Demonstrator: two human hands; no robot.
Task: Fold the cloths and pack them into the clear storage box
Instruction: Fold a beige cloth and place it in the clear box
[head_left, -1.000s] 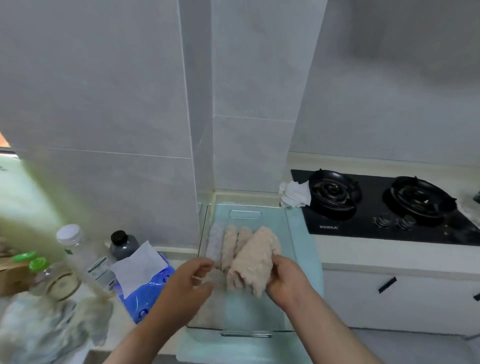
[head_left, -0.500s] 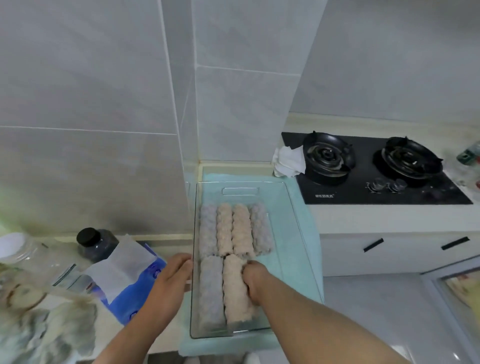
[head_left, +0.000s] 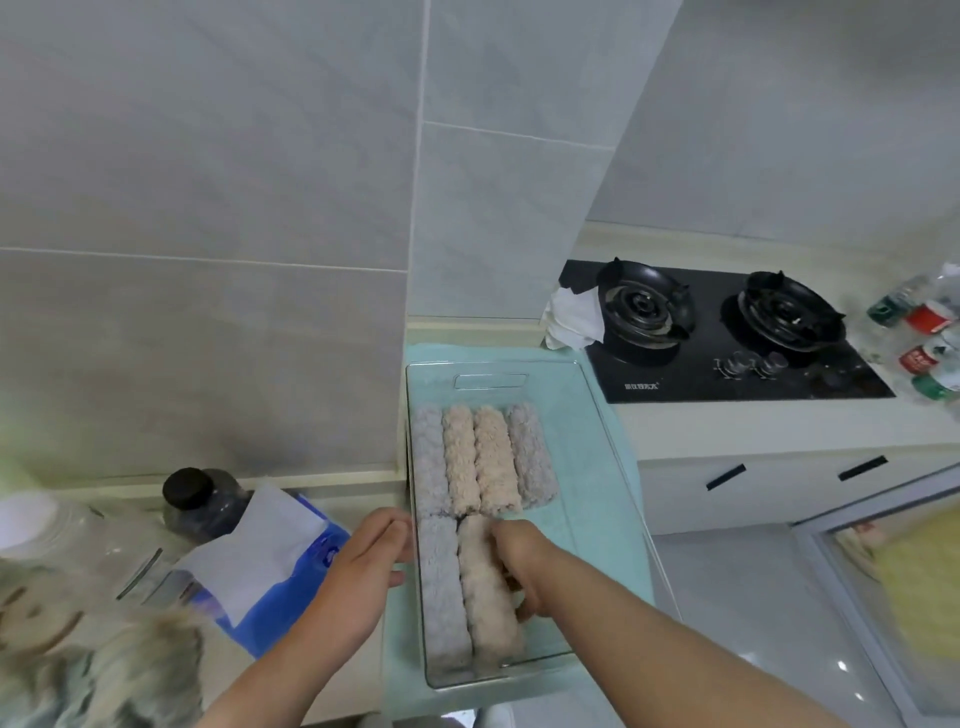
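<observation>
The clear storage box (head_left: 597, 415) lies on a teal mat on the counter. Several rolled cloths, grey and pink, stand side by side in its far half (head_left: 483, 457). In the near half lie a grey roll (head_left: 441, 587) and a pink roll (head_left: 485, 592). My right hand (head_left: 519, 561) is inside the box, fingers curled against the right side of the pink roll. My left hand (head_left: 371, 556) rests with straight fingers on the box's left wall. A loose pile of grey and cream cloths (head_left: 104, 670) lies at the lower left.
A blue tissue pack (head_left: 270, 577), a dark-capped jar (head_left: 202, 509) and a clear bottle (head_left: 62, 530) stand left of the box. A black two-burner gas hob (head_left: 727, 332) with a white rag (head_left: 571, 319) is to the right; bottles (head_left: 930, 338) sit at the far right.
The pink roll that both hands held above the box one second ago now lies in the near half beside the grey roll. My left hand moved to the box's left wall.
</observation>
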